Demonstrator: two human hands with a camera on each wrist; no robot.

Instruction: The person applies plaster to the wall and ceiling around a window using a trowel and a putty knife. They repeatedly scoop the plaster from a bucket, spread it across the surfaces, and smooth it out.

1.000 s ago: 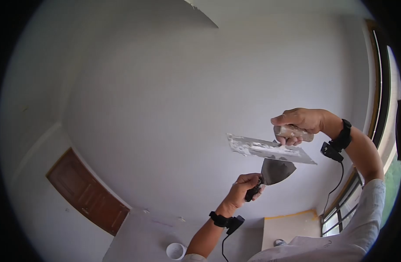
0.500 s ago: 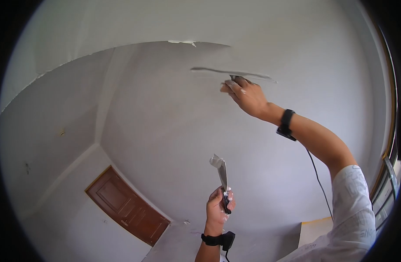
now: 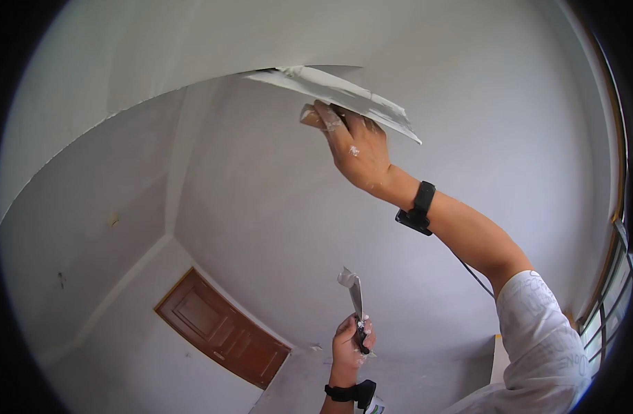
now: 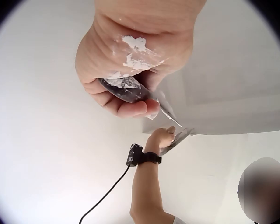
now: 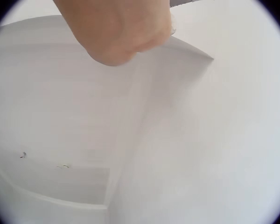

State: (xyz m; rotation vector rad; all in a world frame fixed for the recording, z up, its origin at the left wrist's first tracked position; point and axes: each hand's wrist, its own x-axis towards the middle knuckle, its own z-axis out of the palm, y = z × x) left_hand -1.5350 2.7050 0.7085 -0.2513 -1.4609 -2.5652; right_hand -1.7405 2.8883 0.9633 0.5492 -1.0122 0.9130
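Note:
Raised overhead, my right hand (image 3: 361,153) grips the pale handle (image 3: 309,116) of a plastering trowel. The trowel's long blade (image 3: 340,98), smeared with white putty, lies right at the rough edge of the ceiling drop (image 3: 123,76). Lower down, my left hand (image 3: 345,348) holds a putty knife (image 3: 358,298) upright, with a lump of putty at its top. In the left wrist view the knife's dark handle (image 4: 126,88) sits inside curled fingers, and putty is smeared on the palm. The right wrist view shows only part of my right hand (image 5: 126,28); the trowel is hidden there.
A brown door (image 3: 220,328) is in the wall at lower left. A barred window (image 3: 606,317) lies along the right side. Black cables run from the wrist cameras (image 4: 135,155). A person's blurred head (image 4: 263,190) shows in the left wrist view.
My right hand has carried the trowel up and left from above the putty knife to the ceiling edge. The left hand has turned the knife edge-on, putty now on its tip.

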